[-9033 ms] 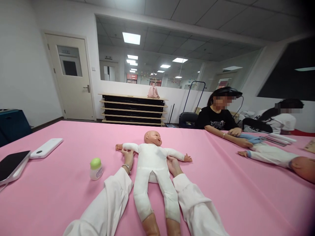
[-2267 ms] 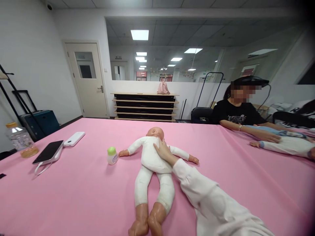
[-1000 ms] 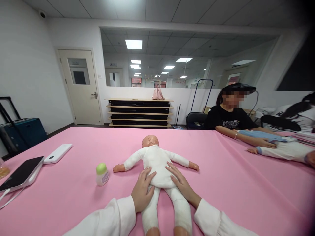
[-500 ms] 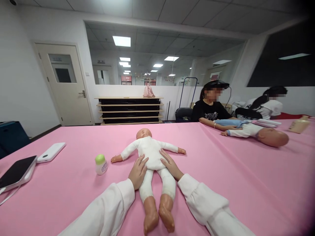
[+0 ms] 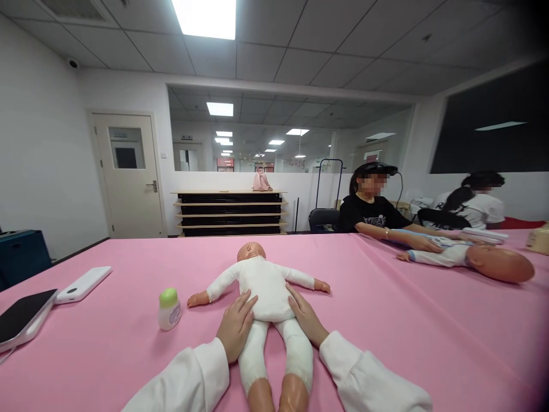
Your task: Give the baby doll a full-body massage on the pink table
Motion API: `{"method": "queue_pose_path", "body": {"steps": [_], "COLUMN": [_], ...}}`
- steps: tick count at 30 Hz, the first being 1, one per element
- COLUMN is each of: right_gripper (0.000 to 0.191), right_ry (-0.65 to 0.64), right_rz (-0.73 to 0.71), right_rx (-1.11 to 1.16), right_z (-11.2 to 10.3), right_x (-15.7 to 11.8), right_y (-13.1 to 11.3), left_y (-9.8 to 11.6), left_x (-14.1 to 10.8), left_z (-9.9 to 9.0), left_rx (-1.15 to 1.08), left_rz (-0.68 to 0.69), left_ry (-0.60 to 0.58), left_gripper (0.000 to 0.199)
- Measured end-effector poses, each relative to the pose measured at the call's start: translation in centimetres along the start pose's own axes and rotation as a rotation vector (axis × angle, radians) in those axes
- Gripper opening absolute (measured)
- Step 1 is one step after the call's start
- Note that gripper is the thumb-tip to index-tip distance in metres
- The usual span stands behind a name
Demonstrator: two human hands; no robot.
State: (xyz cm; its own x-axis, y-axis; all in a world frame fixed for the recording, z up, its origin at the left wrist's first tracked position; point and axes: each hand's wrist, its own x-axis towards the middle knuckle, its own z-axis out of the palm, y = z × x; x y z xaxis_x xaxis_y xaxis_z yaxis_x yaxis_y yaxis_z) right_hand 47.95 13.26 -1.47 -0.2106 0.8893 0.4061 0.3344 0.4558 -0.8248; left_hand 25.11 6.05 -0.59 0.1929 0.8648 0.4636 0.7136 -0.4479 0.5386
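Observation:
A baby doll (image 5: pixel 268 292) with a white cloth body lies flat on the pink tablecloth (image 5: pixel 369 343). Its head is at the far side, its arms are spread, and its feet are cut off by the lower edge of the view. My left hand (image 5: pixel 237 326) rests on the doll's left-hand side at the hip, fingers stretched out over the lower torso. On the opposite hip lies my right hand (image 5: pixel 306 315), its fingers extended along the doll's side. Neither hand grasps the doll. A small bottle with a green cap (image 5: pixel 169 309) stands left of the doll.
At the left edge lie a black-screened phone (image 5: pixel 26 317) and a white device (image 5: pixel 84 284). Across the table, a person in black (image 5: pixel 371 214) handles another doll (image 5: pixel 497 262). A beige bottle (image 5: pixel 538 239) stands at the far right. Behind the table is a low shelf (image 5: pixel 231 213).
The view has tilted upward, so everything sits lower in the picture. My hands remain on the doll's sides. The co-worker's hand has moved farther along the other doll.

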Motion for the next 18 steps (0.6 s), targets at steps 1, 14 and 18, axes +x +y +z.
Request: {"method": "queue_pose_path", "body": {"steps": [1,14,18], "right_gripper": [0.068,0.067,0.067], "right_ry": [0.022,-0.044,-0.049], "right_rz": [0.008,0.074,0.069], "right_rx": [0.004,-0.073,-0.072], "right_z": [0.12,-0.14,-0.16], "right_x": [-0.07,-0.40,-0.55], "right_y": [-0.04,-0.36,-0.54], "left_y": [0.03,-0.58,-0.44], "left_x": [-0.02,0.06,-0.02], "left_z": [-0.01,0.24,0.16], "left_rx": [-0.013,-0.049,-0.050], "left_rz": [-0.004,0.010,0.025], "left_ry": [0.001,0.003,0.027], "left_gripper": [0.043,0.042,0.042]}}
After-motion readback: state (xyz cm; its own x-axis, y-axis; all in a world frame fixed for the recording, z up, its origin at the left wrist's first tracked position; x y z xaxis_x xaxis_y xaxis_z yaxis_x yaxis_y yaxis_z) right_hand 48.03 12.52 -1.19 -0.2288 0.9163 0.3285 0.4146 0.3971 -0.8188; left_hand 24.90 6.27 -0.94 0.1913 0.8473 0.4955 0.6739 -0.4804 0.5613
